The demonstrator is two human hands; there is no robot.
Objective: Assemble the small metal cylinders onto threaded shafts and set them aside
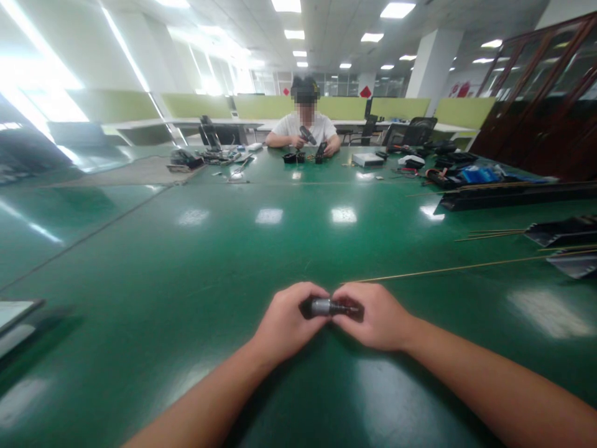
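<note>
Both hands meet low in the middle of the head view, their fingertips nearly touching. Between them lies a short dark cylindrical tool (321,307) with a silver-grey collar and a narrow tip pointing right; its exact kind does not show. My left hand (286,320) is closed around the thicker end. The fingers of my right hand (380,316) curl around the slim end. A long thin brass-coloured rod (433,271) runs from just behind my right hand toward the right; whether the hand touches it, I cannot tell.
Black trays (573,255) with more thin rods sit at the right. Across the green table (224,249) a person (305,127) in a white shirt holds a drill-shaped tool (306,134). Cables and a white box (367,160) lie at the far side. A pale flat object (16,314) is at the left edge.
</note>
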